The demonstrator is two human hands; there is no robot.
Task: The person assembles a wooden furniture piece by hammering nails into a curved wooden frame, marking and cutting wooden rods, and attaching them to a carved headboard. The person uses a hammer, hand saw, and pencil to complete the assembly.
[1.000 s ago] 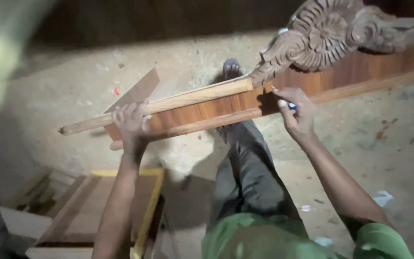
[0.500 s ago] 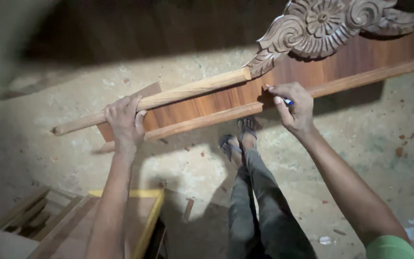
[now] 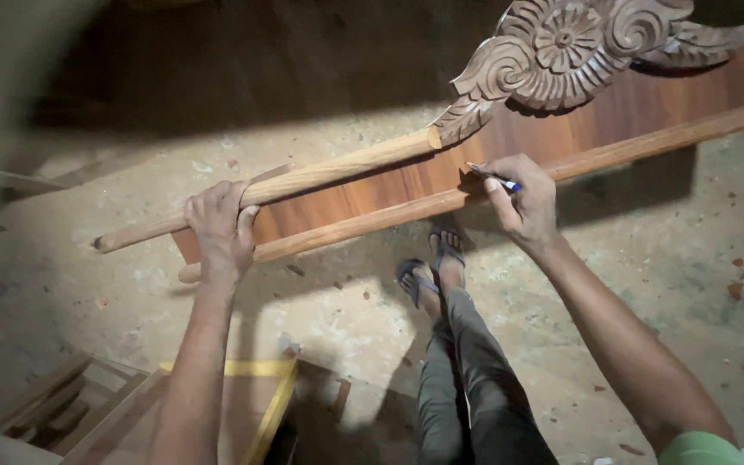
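Up at chest height, above a dusty concrete floor [image 3: 699,250], the left hand [image 3: 220,228] is wrapped over the wooden panel [image 3: 406,185], fingers curled down across the round rail [image 3: 303,179] along its far edge, so a closed grip on that end. Over on the right, the right hand [image 3: 523,202] is pinched tight around a blue pen [image 3: 494,178], tip touching the panel's near rail [image 3: 630,148]. A carved floral crest [image 3: 561,47] sits on the far right side of the panel. Below it you can see legs and sandalled feet [image 3: 432,269]. Near left there's a yellow-edged wooden frame [image 3: 260,392] with some stacked timber beside it. Floor is gritty with small chips everywhere, lighting dim.
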